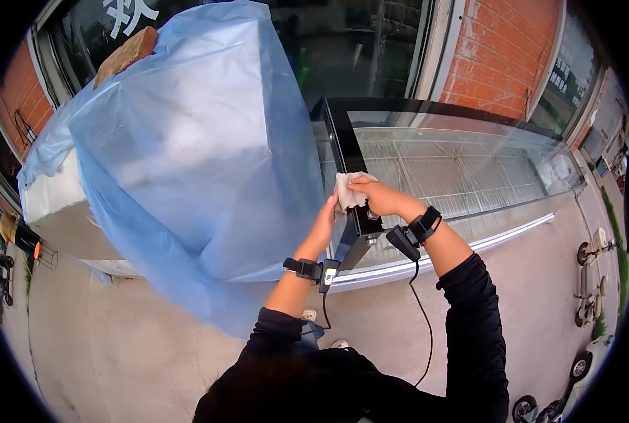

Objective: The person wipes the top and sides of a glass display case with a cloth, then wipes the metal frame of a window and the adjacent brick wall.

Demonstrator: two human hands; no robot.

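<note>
A whitish cloth is bunched at the near left corner of a glass display case with a black frame. My right hand is closed on the cloth, its fingers bent over the upper right part. From the left, my left hand pinches the cloth's edge with its fingertips; its other fingers are partly hidden. Both wrists wear black straps with small devices and cables. Just below my right hand, a small metal fitting shows on the case's corner.
Left of the case stands a large box-like object under a blue plastic sheet, with a brick on top. Wire racks show through the case's glass. Parked scooters stand at right. A person is at far left.
</note>
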